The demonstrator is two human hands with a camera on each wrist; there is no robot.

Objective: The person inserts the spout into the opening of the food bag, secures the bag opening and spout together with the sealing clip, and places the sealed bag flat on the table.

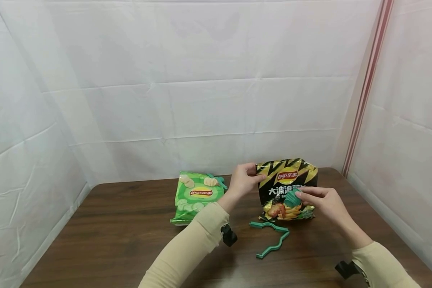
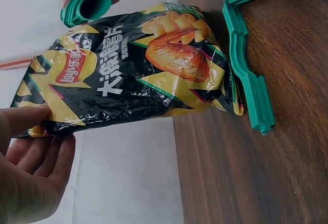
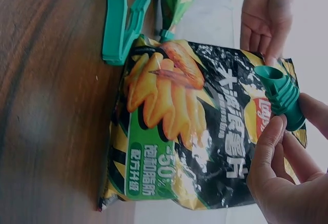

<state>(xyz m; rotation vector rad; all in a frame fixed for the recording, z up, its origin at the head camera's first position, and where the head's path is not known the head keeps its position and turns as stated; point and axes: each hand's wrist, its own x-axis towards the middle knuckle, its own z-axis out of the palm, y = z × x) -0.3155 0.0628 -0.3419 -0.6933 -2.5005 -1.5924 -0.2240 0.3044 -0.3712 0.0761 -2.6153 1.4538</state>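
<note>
Black-and-yellow Lay's chip bag (image 1: 275, 197) stands roughly upright toward the right side of the brown wood-grain table (image 1: 129, 232), printed face to the wearer, its lower edge down at the tabletop. Left hand (image 1: 242, 181) pinches the bag's upper corner on its own side, thumb on the front, fingers behind. Right hand (image 1: 324, 201) grasps a green ribbed spout (image 3: 282, 99) between thumb and fingers, its hollow mouth showing; the piece sits in front of the bag's face, contact with the film not certain. Jointed green clip strip (image 2: 238, 44) lies bent on the table just before the bag's base, touched by neither hand. Green Lay's bag (image 1: 190, 200) rests to the left, another green plastic piece (image 1: 220, 181) by its upper right corner. Handling, by judgement: bag light and puffed, film slick and quick to crumple, crisps inside likely brittle; best taken at the flat top edge or corners, no squeezing of the belly. Spout looks stiff and light, ribs giving fair purchase; hold by the outer wall, mouth left clear. Strip probably firm but loose at its joint; pick up near the bend.
</note>
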